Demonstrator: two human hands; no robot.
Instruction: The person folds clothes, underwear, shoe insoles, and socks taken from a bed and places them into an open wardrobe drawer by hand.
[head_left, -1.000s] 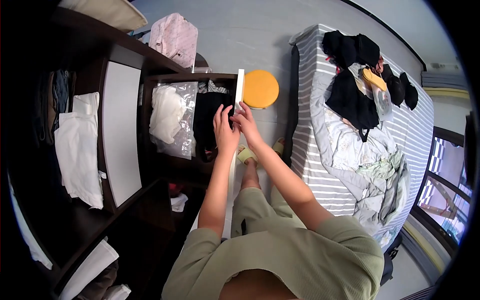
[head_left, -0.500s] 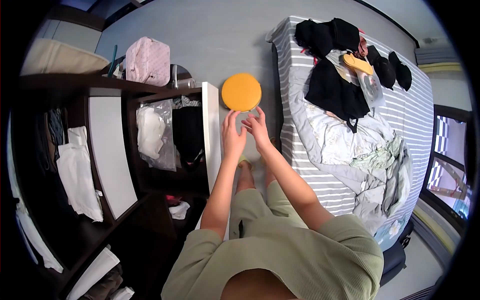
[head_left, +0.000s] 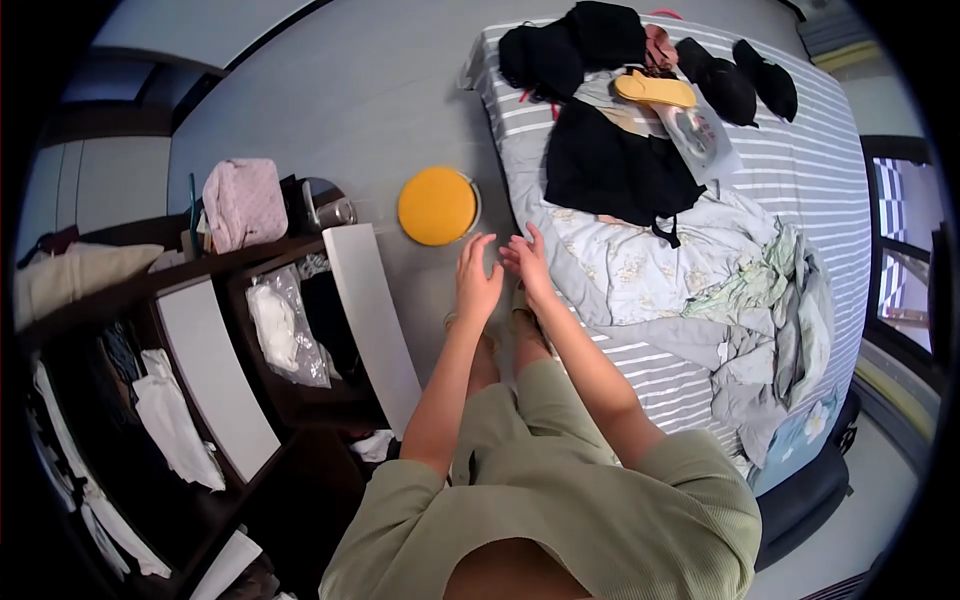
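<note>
Between the drawer (head_left: 372, 318) and the bed (head_left: 805, 170), in the head view, the left grip (head_left: 480, 285) and right grip (head_left: 526, 263) are empty, fingers loosely curved, nearer the bed and farther from the drawer's front than a second ago. The yellow stool (head_left: 437, 206) stands just beyond them on grey floor (head_left: 340, 110). Black clothes (head_left: 615, 165) and a rumpled quilt (head_left: 655, 285) lie on the striped bed.

On the striped bed (head_left: 815, 185) — a rumpled quilt (head_left: 650, 283) and some black bras (head_left: 728, 92).
</note>
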